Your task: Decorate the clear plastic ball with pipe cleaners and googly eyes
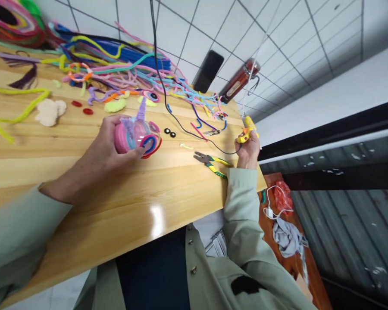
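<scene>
My left hand (108,142) is closed around a pink pipe-cleaner figure (137,137) with a purple horn and a ring of red and blue on its front, held over the table. At the table's right end, my right hand (248,148) grips a yellow glue gun (247,129), its black cord trailing across the wood. Between the hands lie pliers (210,162) with yellow-green handles and two small black-and-white eyes (170,132). Small thread snips (211,132) rest near a pink stick. Red ovals (88,111) and a pale green felt-like piece (115,106) lie beyond my left hand.
Many colourful pipe cleaners (116,73) are heaped along the tiled wall, with a coiled bundle (13,21) at the far left. A black phone (208,71) and a red thermos (239,81) stand at the back. A cloth (287,237) lies on a lower brown surface at right.
</scene>
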`<state>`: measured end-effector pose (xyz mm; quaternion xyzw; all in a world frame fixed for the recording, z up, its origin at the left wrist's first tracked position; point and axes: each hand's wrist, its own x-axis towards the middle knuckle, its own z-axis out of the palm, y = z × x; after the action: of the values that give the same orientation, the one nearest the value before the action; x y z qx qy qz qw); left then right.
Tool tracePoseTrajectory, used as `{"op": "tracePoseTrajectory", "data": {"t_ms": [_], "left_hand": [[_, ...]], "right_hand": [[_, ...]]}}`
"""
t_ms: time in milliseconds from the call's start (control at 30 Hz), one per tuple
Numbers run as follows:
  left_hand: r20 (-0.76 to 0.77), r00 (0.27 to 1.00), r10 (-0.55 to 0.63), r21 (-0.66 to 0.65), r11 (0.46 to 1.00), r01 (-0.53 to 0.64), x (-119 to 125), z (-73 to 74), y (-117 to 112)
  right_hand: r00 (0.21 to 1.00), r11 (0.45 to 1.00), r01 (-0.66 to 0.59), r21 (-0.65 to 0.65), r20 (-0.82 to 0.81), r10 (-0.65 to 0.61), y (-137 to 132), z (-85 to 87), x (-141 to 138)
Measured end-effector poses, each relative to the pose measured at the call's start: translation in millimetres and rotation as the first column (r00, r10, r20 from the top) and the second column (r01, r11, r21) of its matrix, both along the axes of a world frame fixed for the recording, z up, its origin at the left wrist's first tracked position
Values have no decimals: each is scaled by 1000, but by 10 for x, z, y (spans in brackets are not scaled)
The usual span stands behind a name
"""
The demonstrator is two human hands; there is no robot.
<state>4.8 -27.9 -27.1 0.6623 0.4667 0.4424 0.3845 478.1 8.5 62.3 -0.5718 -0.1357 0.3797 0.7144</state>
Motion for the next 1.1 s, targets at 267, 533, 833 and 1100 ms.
{"op": "tracePoseTrajectory", "data": {"t_ms": [267,533,833,1100], "left_hand": [[-73,992,105,-12,994,-106,-14,-33,73],[-15,999,36,20,999,-36,38,55,3],[21,996,-87,69,994,85,-9,89,-12],[71,994,-89,87,993,83,-45,-11,36]], "right_hand": [[997,984,71,-166,-29,-77,248,-185,207],[977,988,106,-114,196,-82,-129,-111,-22],[213,559,-822,-111,850,481,-471,-187,-2080],[267,561,-828,0,880,393,-346,-495,-2365]]}}
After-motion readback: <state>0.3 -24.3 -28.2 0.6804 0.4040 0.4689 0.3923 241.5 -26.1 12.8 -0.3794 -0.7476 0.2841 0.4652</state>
